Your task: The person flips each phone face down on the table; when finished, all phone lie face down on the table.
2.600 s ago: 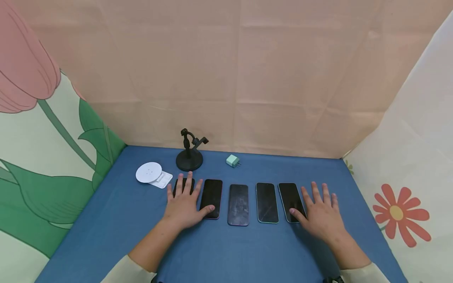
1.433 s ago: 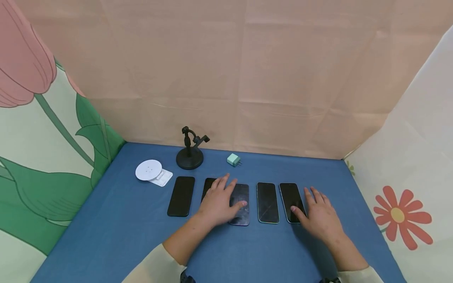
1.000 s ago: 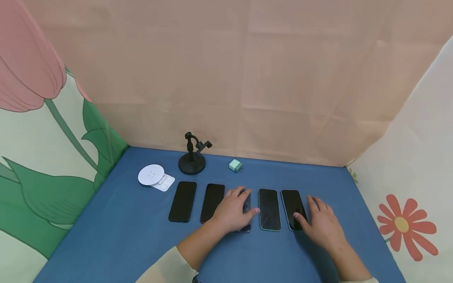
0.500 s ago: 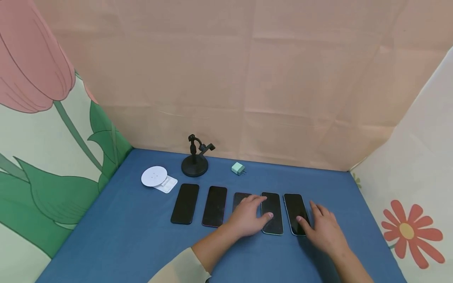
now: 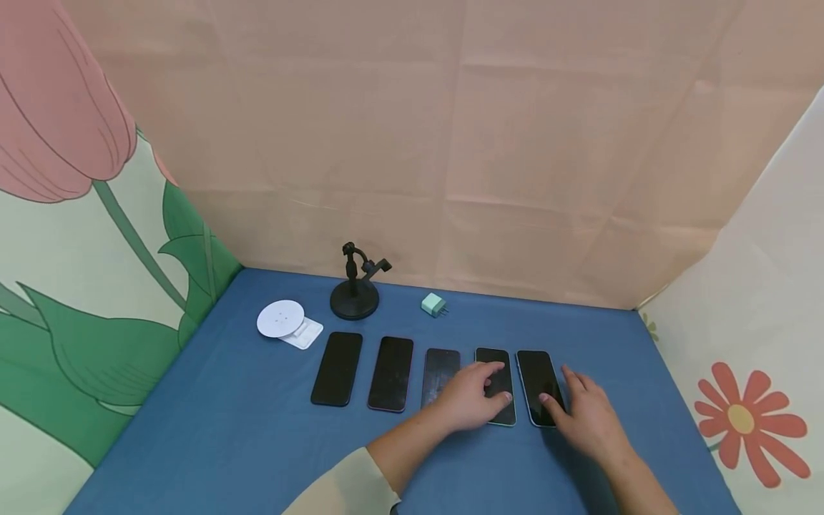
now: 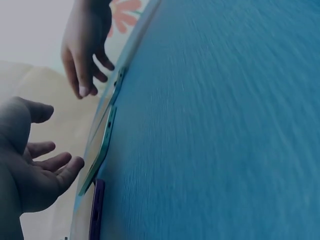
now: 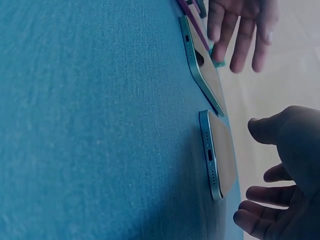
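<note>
Several smartphones lie face up in a row in the head view. My left hand (image 5: 473,397) hovers over the fourth phone (image 5: 497,415) from the left, partly hiding it and the third phone (image 5: 440,368). Its fingers are loosely bent and grip nothing; the left wrist view shows a gap above the green-edged phone (image 6: 103,147). My right hand (image 5: 591,422) is beside the rightmost phone (image 5: 534,379), thumb over its lower right part. In the right wrist view its relaxed fingers (image 7: 272,195) stand apart from that phone.
Two more phones, the leftmost (image 5: 337,368) and the second (image 5: 390,373), lie on the blue cloth (image 5: 225,443). Behind them are a white disc (image 5: 280,319) overlapping a white card-like piece (image 5: 302,334), a black stand (image 5: 354,300) and a pale green charger plug (image 5: 433,305).
My left hand has travelled right along the row, from over the two leftmost phones to over the fourth. My right hand has stayed beside the rightmost phone. The phones keep their places.
</note>
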Demonstrator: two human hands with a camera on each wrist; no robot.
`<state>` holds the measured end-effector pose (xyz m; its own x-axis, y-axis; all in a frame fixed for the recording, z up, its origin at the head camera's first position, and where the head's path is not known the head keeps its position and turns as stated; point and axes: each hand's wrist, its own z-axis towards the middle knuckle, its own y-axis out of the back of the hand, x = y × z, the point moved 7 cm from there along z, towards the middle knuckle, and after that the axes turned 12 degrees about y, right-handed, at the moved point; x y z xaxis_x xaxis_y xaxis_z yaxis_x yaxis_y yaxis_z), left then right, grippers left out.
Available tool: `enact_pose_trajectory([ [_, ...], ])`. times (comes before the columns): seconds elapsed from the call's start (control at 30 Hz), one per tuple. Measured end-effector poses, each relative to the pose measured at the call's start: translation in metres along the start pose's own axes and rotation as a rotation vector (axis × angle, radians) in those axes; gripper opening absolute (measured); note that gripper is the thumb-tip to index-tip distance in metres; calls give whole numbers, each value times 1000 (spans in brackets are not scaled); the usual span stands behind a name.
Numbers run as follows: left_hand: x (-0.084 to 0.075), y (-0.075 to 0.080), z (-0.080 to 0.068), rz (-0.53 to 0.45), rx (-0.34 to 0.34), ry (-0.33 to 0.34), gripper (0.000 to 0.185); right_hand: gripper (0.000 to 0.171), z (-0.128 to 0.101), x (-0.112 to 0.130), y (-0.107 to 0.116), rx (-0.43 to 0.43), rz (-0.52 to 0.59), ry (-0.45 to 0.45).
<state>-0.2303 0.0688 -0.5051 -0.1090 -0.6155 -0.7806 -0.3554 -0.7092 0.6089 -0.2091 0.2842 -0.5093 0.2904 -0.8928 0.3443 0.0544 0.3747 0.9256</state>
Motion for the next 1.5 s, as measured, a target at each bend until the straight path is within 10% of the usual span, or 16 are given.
enact_pose_trajectory([
  [1.17,-15,-49,19,-667,291,304,68,78,5,-6,-11,53,75,-7],
  [1.5,-11,-58,28,-1073,345,361,70,76,5,-4,-10,33,95,-4],
])
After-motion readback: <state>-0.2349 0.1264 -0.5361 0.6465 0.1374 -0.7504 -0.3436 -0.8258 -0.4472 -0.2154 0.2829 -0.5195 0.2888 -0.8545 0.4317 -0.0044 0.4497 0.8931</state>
